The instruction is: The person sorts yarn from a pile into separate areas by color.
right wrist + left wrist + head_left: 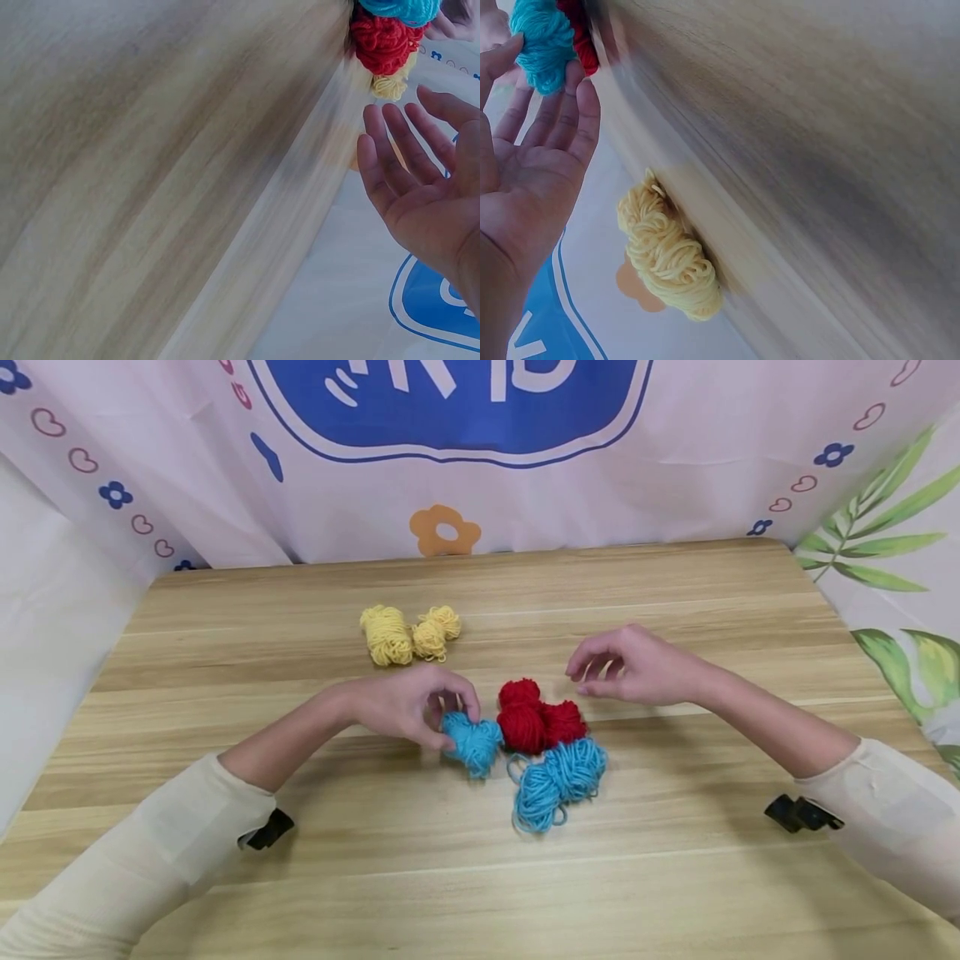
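My left hand (408, 702) pinches a small blue yarn bundle (474, 743) between thumb and fingers; in the left wrist view the thumb and fingertips lie on either side of the blue yarn (544, 45). Right beside it sit red yarn bundles (525, 722), clustered together. A larger, looser blue yarn bundle (561, 783) lies in front of the red ones, stray loops spreading at its left. To the right of the red yarn, my right hand (637, 667) hovers with loosely bent fingers and holds nothing. The right wrist view shows its palm (427, 202) bare.
Yellow yarn bundles (387, 635) lie behind my left hand on the wooden table (337, 877). A printed cloth (337, 510) with a blue sign hangs along the table's back edge. Leaf-patterned cloth (885, 539) is at the right.
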A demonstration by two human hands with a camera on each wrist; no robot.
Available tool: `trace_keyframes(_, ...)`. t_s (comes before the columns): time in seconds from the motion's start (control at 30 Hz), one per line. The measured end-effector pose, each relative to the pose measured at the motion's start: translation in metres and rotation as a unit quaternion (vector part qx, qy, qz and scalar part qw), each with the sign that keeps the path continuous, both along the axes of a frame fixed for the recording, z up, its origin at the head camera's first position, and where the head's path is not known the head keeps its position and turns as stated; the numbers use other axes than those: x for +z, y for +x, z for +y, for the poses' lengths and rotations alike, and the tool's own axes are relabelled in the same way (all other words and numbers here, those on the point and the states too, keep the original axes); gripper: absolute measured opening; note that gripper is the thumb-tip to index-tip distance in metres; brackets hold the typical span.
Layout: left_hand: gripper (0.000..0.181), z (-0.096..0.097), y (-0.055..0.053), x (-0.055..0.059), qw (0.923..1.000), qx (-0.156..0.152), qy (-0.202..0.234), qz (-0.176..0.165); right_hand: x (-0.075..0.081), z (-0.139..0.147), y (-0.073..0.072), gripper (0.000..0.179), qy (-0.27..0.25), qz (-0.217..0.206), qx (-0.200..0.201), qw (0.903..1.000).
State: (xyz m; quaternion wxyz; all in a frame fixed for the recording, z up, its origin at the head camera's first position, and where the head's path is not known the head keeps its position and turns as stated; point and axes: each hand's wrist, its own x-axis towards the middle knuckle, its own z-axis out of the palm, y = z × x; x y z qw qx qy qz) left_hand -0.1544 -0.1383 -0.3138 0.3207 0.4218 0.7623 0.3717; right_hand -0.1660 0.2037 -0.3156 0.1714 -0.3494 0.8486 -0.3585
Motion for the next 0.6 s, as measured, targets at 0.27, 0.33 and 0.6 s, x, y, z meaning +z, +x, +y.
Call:
trace_keyframes(0.27, 0.029, -0.0017, -0.0022, -0.0016, 0.9998, 0.014, 0.007, 0.009, -0.0014, 0.0025, 0.0029, 0.017, 0.004, -0.002, 0.015, 0.9999)
trace_keyframes(0.33, 0.029, -0.0022, -0.0036, -0.0022, 0.9997, 0.016, 0.009, 0.013, -0.0013, 0.0027, 0.0037, 0.017, 0.004, -0.003, 0.016, 0.9999)
trace_keyframes(0.6, 0.03, -0.0047, -0.0098, -0.0016, 0.9997, 0.016, 0.014, 0.015, -0.0017, 0.0029, 0.004, 0.017, 0.003, -0.008, 0.022, 0.9997)
